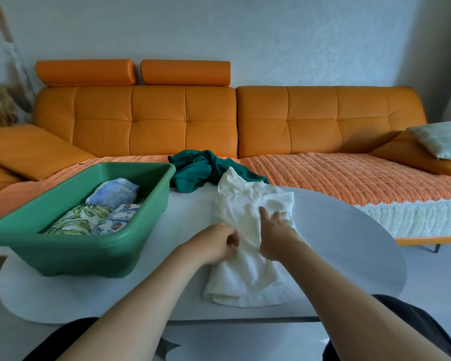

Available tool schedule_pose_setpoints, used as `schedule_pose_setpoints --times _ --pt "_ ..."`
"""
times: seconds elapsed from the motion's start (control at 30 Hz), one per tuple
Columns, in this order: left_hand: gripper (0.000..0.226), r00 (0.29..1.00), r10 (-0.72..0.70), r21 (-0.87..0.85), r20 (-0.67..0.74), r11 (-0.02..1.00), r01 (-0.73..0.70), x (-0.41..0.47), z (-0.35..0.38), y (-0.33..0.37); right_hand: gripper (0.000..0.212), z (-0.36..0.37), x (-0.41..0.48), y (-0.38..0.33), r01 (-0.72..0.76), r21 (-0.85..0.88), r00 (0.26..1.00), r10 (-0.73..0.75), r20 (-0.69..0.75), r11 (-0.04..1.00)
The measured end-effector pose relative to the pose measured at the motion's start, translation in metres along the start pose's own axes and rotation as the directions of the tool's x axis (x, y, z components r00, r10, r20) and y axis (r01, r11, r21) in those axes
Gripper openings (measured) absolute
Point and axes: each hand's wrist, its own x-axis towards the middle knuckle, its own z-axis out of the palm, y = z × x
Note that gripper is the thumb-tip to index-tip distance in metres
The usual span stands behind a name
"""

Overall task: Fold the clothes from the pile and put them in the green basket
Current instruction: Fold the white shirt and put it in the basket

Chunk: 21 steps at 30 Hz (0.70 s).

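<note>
White garment (pixel 248 230) — knit-textured, rumpled — lies lengthwise across the table (pixel 349 238).

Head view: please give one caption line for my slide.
Both hands, left and right, fold a white garment on the table beside the green basket.
</note>
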Motion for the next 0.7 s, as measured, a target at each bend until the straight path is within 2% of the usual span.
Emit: schedule_pose_setpoints --times 0.07,0.17,0.3,0.37,0.43,0.53,0.6,0.63,0.7 --pt "0.021 0.996 -0.068 0.098 0.062 0.993 0.062 0.000 0.005 -0.004 0.100 -0.001 -0.002 0.000 0.172 -0.126 0.985 -0.174 -0.008 0.977" --pt "0.030 0.990 -0.140 0.081 -0.021 0.987 0.142 -0.003 0.000 -0.001 0.090 0.000 -0.002 -0.003 0.350 -0.058 0.937 -0.348 0.032 0.935" --pt "0.030 0.955 -0.295 0.206 0.018 0.936 0.285 -0.011 -0.001 -0.005 0.083 0.009 0.000 -0.009 0.353 -0.002 0.922 -0.348 0.171 0.936" --pt "0.026 0.949 -0.314 0.158 -0.005 0.937 0.311 -0.013 0.001 -0.009 0.084 0.012 0.004 -0.013 0.341 -0.031 0.928 -0.331 0.172 0.940" --pt "0.022 0.948 -0.314 0.117 -0.055 0.941 0.319 -0.015 0.002 -0.012 0.086 0.014 0.006 -0.018 0.360 -0.074 0.930 -0.351 0.112 0.930" --pt "0.020 0.923 -0.365 -0.008 -0.123 0.930 0.367 -0.018 0.001 -0.017 0.084 0.016 0.008 -0.021 0.363 -0.011 0.924 -0.358 0.134 0.932" --pt "0.017 0.891 -0.450 -0.241 -0.064 0.873 0.424 -0.021 -0.004 -0.022 0.080 0.016 0.011 -0.019 0.331 0.038 0.923 -0.332 0.197 0.943" --pt "0.016 0.872 -0.490 -0.316 0.023 0.824 0.471 -0.024 -0.007 -0.024 0.079 0.017 0.013 -0.018 0.320 0.043 0.921 -0.322 0.219 0.946" --pt "0.021 0.825 -0.511 -0.263 0.242 0.784 0.563 -0.033 -0.012 -0.028 0.079 0.017 0.017 -0.017 0.307 0.042 0.922 -0.308 0.234 0.951"
